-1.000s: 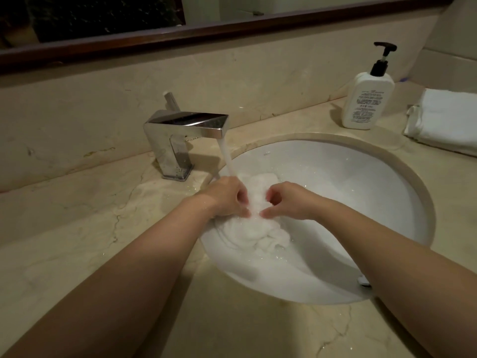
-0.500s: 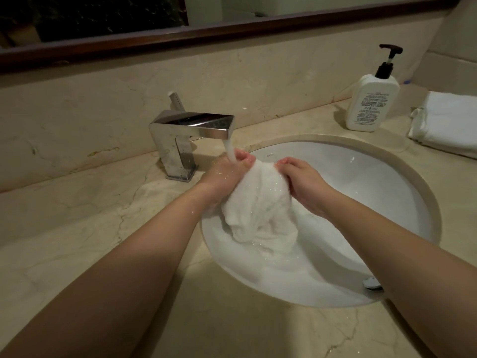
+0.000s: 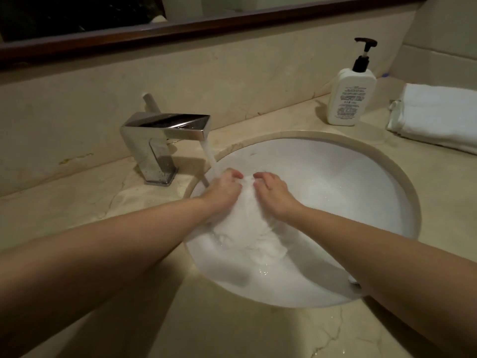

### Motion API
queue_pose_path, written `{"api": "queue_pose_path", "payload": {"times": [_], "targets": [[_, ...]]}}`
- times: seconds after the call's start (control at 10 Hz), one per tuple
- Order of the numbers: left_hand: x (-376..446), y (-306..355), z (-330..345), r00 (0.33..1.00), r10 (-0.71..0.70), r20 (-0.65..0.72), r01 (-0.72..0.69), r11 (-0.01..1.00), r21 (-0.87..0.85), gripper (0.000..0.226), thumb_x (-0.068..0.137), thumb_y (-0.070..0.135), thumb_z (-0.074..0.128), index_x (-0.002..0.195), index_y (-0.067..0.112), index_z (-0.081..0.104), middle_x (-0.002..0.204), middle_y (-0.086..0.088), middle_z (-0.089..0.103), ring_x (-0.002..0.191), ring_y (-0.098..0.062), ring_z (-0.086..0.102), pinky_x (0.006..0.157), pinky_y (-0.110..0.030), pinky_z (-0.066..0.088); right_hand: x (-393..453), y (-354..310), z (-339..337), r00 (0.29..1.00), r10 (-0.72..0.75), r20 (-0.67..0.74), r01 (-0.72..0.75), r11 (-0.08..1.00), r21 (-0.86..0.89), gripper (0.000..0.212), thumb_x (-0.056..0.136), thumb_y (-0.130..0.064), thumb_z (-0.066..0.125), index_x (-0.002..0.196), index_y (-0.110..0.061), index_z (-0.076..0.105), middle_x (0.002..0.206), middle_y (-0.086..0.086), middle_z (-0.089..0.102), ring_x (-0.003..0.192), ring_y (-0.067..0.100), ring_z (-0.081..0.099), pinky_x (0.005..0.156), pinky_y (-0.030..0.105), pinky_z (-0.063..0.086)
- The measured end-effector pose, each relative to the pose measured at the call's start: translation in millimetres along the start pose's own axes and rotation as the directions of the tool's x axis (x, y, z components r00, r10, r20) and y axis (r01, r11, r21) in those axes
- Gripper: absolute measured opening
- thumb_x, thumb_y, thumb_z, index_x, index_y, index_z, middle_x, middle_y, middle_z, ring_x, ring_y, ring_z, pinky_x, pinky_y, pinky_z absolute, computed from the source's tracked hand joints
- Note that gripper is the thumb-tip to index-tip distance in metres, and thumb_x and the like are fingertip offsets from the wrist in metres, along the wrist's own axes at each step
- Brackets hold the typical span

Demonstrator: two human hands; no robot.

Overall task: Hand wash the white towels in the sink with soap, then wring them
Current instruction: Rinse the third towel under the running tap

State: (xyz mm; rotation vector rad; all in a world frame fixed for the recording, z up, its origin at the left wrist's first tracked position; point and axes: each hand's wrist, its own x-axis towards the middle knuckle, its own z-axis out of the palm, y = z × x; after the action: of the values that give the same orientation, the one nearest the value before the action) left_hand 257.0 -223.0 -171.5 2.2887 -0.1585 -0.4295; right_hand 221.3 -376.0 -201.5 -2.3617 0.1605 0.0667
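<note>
Bottle (image 3: 350, 99) label print illegible

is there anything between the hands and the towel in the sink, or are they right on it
Nothing visible stands between them. The left hand and right hand both grip the wet towel directly in the sink.

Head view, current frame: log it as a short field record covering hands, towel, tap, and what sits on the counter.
left hand: grips wet towel, fingers curled
right hand: grips same towel from the other side
wet towel: bunched, in the sink, near side
faucet: running, stream lands by left hand
soap bottle: upright on the counter, behind sink, untouched
folded towel: on counter, far right, apart from sink
</note>
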Motion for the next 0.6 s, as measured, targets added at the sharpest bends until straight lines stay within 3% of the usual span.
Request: {"api": "queue_pose_path", "payload": {"times": [0.1,0.2,0.3,0.4,0.5,0.6], "targets": [[4.0,-3.8,28.4,0.981,-0.095,-0.172,0.088,0.995,-0.046,0.039,0.108,0.018,0.035,0.146,0.010,0.044,0.145,-0.015,0.049,0.134,-0.035,0.046,0.112,-0.038,0.036,6.6,5.6,13.7,0.996,-0.064,0.055,0.063,0.998,0.029,0.047,0.107,-0.038,0.028,0.149,-0.024,0.042,0.159,0.008,0.035,0.150,0.024,0.023,0.121,0.046,0.021],[0.5,-5.5,48.4,0.986,-0.031,-0.166,0.021,0.998,-0.063,0.050,0.108,0.036,0.032,0.149,0.010,0.041,0.152,-0.012,0.045,0.141,-0.033,0.041,0.119,-0.045,0.030,6.4,8.2,16.5,0.996,-0.073,0.044,0.072,0.997,0.017,0.055,0.102,-0.046,0.022,0.151,-0.028,0.039,0.160,0.004,0.035,0.150,0.019,0.024,0.121,0.045,0.021],[2.6,-6.7,68.0,0.963,-0.114,-0.242,0.069,0.980,-0.187,0.062,0.102,0.063,0.025,0.156,0.032,0.032,0.161,-0.003,0.036,0.147,-0.030,0.036,0.122,-0.050,0.027,3.8,15.3,16.8,0.998,-0.062,-0.034,0.064,0.995,0.073,0.050,0.105,-0.045,0.025,0.153,-0.033,0.033,0.149,0.001,0.050,0.139,0.019,0.043,0.118,0.044,0.027],[5.0,-3.6,73.2,0.959,-0.114,-0.261,0.061,0.978,-0.202,0.060,0.104,0.057,0.030,0.156,0.028,0.032,0.161,-0.004,0.035,0.148,-0.028,0.035,0.123,-0.046,0.025,5.3,16.7,18.3,0.996,-0.016,-0.089,0.031,0.985,0.168,0.051,0.101,-0.053,0.028,0.149,-0.038,0.034,0.127,0.005,0.067,0.123,0.027,0.057,0.112,0.047,0.036],[16.3,8.3,76.7,0.940,-0.249,-0.232,0.143,0.907,-0.395,0.066,0.098,0.066,0.031,0.140,0.018,0.052,0.136,-0.006,0.057,0.132,-0.027,0.051,0.118,-0.039,0.030,20.2,17.8,21.6,0.992,0.090,-0.085,-0.068,0.968,0.241,0.048,0.100,-0.060,0.034,0.142,-0.038,0.042,0.113,0.006,0.071,0.112,0.029,0.063,0.104,0.045,0.045],[23.7,11.4,78.4,0.903,-0.342,-0.261,0.211,0.880,-0.426,0.077,0.091,0.076,0.027,0.124,0.014,0.061,0.114,-0.004,0.062,0.118,-0.026,0.058,0.113,-0.042,0.037,31.0,16.0,21.6,0.986,0.153,-0.063,-0.135,0.964,0.228,0.050,0.100,-0.061,0.035,0.137,-0.030,0.051,0.118,0.008,0.070,0.113,0.029,0.062,0.099,0.038,0.047]]}}
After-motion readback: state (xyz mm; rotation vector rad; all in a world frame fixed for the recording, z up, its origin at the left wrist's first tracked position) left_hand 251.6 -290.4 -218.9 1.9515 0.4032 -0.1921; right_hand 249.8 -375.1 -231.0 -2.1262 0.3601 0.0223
